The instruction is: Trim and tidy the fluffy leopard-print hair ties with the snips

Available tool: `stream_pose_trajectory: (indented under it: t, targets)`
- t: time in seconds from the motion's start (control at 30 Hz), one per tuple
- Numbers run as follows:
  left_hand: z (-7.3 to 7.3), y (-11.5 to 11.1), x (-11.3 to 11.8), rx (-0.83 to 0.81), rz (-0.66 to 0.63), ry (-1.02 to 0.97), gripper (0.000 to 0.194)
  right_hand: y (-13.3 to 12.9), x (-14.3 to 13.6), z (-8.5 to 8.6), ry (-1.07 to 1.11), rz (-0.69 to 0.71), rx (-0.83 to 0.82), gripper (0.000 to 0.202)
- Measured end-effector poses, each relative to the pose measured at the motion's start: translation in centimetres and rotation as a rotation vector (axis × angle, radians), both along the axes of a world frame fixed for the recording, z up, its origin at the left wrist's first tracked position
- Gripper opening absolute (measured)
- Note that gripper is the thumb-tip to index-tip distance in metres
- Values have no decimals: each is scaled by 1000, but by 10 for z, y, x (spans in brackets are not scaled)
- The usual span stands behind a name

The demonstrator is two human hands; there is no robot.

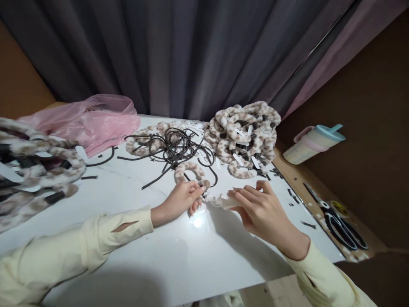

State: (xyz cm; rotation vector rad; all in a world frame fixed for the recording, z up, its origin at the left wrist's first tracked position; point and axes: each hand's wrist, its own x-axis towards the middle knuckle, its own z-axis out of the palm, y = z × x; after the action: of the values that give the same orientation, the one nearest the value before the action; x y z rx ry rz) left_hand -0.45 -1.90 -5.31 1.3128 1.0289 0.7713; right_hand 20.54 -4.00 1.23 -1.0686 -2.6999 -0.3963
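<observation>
My left hand is closed on the lower end of a brown-and-white fluffy ring, near the middle of the white table. To its right, my right hand has its fingers bent round a thin whitish strip, which stretches toward the left fingertips. A small dark piece shows at the left fingertips, too small to make out. Just behind the ring lies a tangle of dark cords.
Fluffy rings are piled at the back right and far left. A pink plastic bag lies at the back left. Along the right edge are scissors, yellow tape, a tumbler and dark scraps.
</observation>
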Motion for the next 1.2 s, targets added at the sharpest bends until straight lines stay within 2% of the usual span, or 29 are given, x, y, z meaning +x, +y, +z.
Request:
stream_pose_trajectory:
  t: [0.47, 0.8, 1.0, 1.2]
  targets:
    - [2, -1, 0, 0, 1, 19, 32, 0, -3, 2, 27, -4, 13, 14]
    - [3, -1, 0, -8, 0, 8, 31, 1, 0, -5, 25, 6, 43, 16]
    - [3, -2, 0, -37, -5, -17, 31, -7, 10, 2, 146, -23, 24, 17]
    - [4, -1, -1, -40, -2, -24, 30, -1, 1, -7, 115, -2, 21, 14]
